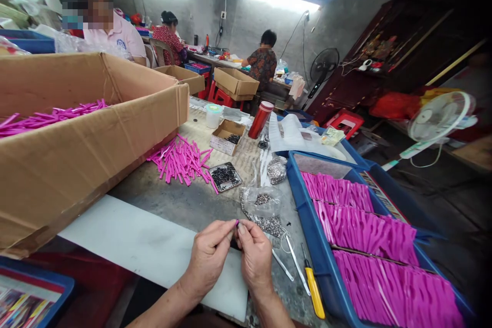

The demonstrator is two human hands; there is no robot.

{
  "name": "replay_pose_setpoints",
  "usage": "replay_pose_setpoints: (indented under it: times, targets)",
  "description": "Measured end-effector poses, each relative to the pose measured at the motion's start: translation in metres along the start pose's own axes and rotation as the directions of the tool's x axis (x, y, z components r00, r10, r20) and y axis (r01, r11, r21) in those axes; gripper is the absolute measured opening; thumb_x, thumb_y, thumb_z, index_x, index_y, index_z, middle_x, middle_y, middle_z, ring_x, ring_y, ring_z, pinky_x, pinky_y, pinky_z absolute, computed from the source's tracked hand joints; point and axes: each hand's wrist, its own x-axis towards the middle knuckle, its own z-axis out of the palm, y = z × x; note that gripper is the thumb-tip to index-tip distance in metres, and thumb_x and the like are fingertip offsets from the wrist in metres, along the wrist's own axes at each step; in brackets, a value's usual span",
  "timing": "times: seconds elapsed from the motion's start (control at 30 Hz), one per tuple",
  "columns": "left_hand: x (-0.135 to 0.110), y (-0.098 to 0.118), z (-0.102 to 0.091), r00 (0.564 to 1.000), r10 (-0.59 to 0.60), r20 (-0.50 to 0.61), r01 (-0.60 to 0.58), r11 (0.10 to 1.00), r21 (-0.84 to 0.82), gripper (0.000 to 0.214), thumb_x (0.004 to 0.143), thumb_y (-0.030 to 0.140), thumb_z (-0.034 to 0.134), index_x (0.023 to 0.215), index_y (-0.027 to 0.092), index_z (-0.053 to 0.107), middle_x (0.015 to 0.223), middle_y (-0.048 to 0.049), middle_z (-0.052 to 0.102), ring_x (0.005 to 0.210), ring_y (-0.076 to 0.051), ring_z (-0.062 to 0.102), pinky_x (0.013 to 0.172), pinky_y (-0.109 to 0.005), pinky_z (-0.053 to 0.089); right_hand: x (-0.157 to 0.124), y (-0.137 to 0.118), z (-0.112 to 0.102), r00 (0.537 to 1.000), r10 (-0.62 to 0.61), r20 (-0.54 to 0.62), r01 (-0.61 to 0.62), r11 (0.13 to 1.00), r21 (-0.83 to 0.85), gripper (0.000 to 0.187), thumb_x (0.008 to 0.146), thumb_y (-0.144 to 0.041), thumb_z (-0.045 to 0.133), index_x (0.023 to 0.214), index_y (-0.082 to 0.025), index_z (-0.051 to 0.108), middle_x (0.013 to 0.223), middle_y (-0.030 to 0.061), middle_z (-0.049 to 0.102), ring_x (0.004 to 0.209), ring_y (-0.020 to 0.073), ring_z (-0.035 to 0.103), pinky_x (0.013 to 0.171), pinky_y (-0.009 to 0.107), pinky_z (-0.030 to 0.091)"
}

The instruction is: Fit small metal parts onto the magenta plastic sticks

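Left hand (210,252): I see thumb and forefinger pinched on a small purple piece (237,223), above the near edge of the bench (180,206).
Right hand (254,255): fingertips meet the left's, clamped on that same piece, so most of it is hidden from me.
Sheet (154,250): white, along the near edge, under the left hand.
Tools: 1 yellow screwdriver (314,287) and 2 metal rods (296,264), between right hand and tray.
Tray (313,228): blue, along the right edge, 3 rows of purple strips (365,225) packed inside.
Bag (263,199): clear, metal bits inside, just beyond my hands.
Carton (88,179): at the left edge, purple sticks inside.
Dish (230,188): black bits, mid-bench, beside a purple heap (179,160).
Flask (261,120): red, upright, toward the far edge.
Beyond: 3 people seated.
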Motion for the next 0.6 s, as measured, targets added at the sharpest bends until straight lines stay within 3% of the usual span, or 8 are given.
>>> replay_pose_setpoints:
  times: [0.4,0.6]
  targets:
    - [-0.0008,-0.0017,0.0016,0.999,-0.051,-0.007,0.051,0.998,-0.030,0.025,0.074,0.011,0.049,0.092,0.016,0.065,0.077,-0.0057,0.064,0.070,-0.014,0.058,0.063,-0.023,0.048,-0.0047,-0.0064,0.0007,0.994,-0.103,0.026,0.106,0.984,-0.140,0.016,0.069,-0.032,0.052,0.071,-0.016,0.054,0.062,-0.0010,0.051,0.057,0.0118,0.047,0.054,0.023,0.040]
    - [-0.0020,-0.0008,0.0013,0.999,-0.048,-0.008,0.048,0.998,-0.033,0.025,0.074,0.011,0.049,0.092,0.016,0.064,0.076,-0.0058,0.064,0.069,-0.014,0.058,0.062,-0.024,0.048,-0.0037,-0.0095,0.0030,0.989,-0.144,0.039,0.149,0.968,-0.203,0.016,0.070,-0.031,0.052,0.066,-0.016,0.053,0.058,-0.0017,0.049,0.055,0.0110,0.045,0.053,0.022,0.040]
